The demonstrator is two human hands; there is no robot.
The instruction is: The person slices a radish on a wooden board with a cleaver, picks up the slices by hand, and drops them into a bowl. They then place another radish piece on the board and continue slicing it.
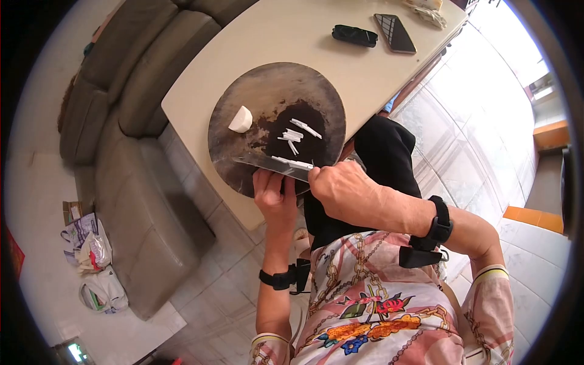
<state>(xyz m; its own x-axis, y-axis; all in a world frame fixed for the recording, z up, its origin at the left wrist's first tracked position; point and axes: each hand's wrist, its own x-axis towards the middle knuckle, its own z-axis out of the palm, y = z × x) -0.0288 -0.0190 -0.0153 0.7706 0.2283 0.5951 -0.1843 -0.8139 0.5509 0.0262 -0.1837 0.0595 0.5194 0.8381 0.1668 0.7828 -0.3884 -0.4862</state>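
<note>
My right hand (342, 187) is closed around the handle of a knife (261, 163), its blade stretching left across the near part of a round chopping board (237, 97). My left hand (274, 190) is at the near side of the blade, fingers curled down against it; what they hold, if anything, is hidden. Thin white strips (293, 163) lie along the blade's far side. Further in, a small pile of cut white sticks (292, 135) rests on the dark wet patch of the board. A white chunk (241, 120) with a rounded side sits at the board's left.
The board stands on a cream table (292, 42). Toward its far right are a black case (354, 36), a phone (395, 33) and a crumpled plastic bag (429, 12). A grey sofa (152, 207) runs along the left, with bags (91, 249) on the floor beyond it.
</note>
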